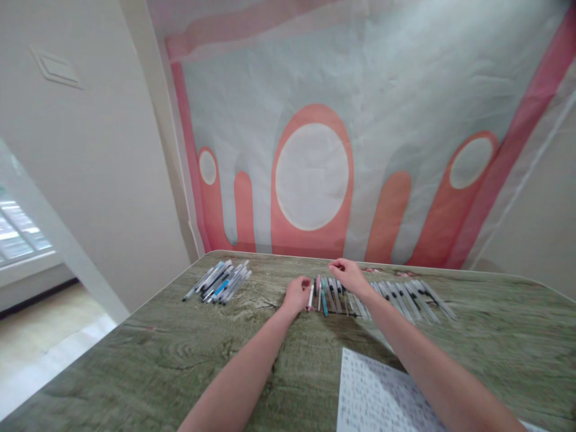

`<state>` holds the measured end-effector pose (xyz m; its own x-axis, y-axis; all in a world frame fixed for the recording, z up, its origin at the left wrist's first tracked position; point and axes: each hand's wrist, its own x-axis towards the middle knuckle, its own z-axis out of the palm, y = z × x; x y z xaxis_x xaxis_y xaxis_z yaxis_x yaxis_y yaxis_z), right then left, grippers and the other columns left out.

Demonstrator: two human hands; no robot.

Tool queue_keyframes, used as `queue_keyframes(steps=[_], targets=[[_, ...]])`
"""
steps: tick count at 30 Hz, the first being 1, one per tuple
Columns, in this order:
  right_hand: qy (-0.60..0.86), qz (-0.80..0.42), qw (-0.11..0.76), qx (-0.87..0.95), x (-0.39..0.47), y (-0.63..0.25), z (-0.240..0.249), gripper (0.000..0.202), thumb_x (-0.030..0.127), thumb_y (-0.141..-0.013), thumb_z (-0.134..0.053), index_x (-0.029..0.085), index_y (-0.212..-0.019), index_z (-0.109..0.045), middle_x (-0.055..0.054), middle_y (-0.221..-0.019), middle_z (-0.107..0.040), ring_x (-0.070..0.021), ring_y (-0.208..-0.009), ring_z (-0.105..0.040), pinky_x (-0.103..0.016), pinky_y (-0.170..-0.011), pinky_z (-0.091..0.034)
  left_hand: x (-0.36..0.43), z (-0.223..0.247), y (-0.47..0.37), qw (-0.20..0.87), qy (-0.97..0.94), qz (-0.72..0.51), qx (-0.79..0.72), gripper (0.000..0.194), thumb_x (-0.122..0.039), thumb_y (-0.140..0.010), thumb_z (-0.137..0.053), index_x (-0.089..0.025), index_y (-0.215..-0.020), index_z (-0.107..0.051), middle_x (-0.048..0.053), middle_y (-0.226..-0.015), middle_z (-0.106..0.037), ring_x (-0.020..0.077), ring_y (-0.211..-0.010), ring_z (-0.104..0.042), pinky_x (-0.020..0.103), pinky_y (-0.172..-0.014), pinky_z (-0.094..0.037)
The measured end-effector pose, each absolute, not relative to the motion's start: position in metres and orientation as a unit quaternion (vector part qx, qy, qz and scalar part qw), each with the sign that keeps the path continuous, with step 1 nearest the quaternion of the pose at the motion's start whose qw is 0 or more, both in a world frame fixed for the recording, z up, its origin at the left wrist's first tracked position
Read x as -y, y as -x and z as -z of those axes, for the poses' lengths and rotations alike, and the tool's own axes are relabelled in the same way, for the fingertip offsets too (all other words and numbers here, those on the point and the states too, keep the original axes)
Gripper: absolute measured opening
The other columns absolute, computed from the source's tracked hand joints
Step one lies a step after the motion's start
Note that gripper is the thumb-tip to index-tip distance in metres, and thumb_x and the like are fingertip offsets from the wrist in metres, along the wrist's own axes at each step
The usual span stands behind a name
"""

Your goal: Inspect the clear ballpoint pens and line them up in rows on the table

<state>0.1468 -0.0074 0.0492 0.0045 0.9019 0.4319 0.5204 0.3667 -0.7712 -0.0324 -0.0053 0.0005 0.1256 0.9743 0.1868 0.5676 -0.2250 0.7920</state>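
1. Left hand (297, 295) has its fingers curled toward the white pen (311, 297) at the row's near-left end; I can't tell from my feed whether they grip it.
2. Right hand (347, 275) is bent over the row of pens (396, 294), fingers drawn in; whether they pinch anything, I cannot make out.
3. As I judge it, the step is setting pens side by side. I'd steady the white pen close to its end, match its slant to the teal pen (324, 303), and let go gently, since pens may roll.
4. I'd also lift the right wrist clear of the pens beneath it.
5. Well to the left, a loose pile of pens (224, 282) lies on the wood-grain table (216, 348).
6. Nearer me is a written sheet (382, 390); beyond the table hangs a coral-patterned backdrop (312, 237), with a window (20, 231) far left.
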Motion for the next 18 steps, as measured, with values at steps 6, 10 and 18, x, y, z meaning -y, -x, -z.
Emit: queue_keyframes(steps=[6,10,18], targets=[[0.524,-0.207,0.471,0.679,0.007,-0.149,-0.047,0.027,0.033,-0.069,-0.046,0.012,-0.073,-0.062,-0.004,-0.065,-0.062,-0.0125,-0.057,-0.052,-0.023,-0.055,-0.039,0.002,0.001,0.034,0.276,-0.698,-0.338,-0.568,0.023,-0.014,-0.069,-0.052,-0.011,-0.091,-0.058,0.008,-0.087,-0.063,0.0114,-0.075,-0.057,0.023,-0.071,-0.043],[0.53,-0.203,0.471,0.676,0.008,-0.15,-0.045,0.028,0.035,-0.069,-0.046,0.012,-0.073,-0.062,-0.003,-0.064,-0.061,-0.0116,-0.054,-0.05,-0.023,-0.054,-0.038,-0.003,-0.011,0.043,0.215,-0.721,-0.299,-0.587,0.025,-0.018,-0.069,-0.053,-0.013,-0.093,-0.059,0.007,-0.09,-0.063,0.0124,-0.08,-0.056,0.022,-0.074,-0.041],[0.527,-0.211,0.477,0.671,0.007,-0.153,-0.043,0.032,0.037,-0.069,-0.045,0.011,-0.076,-0.062,-0.004,-0.064,-0.061,-0.0121,-0.055,-0.05,-0.023,-0.053,-0.037,-0.009,-0.036,0.128,-0.072,-0.621,-0.226,-0.747,0.027,-0.017,-0.078,-0.037,-0.012,-0.096,-0.057,0.015,-0.101,-0.055,0.0237,-0.098,-0.048,0.036,-0.081,-0.035]])
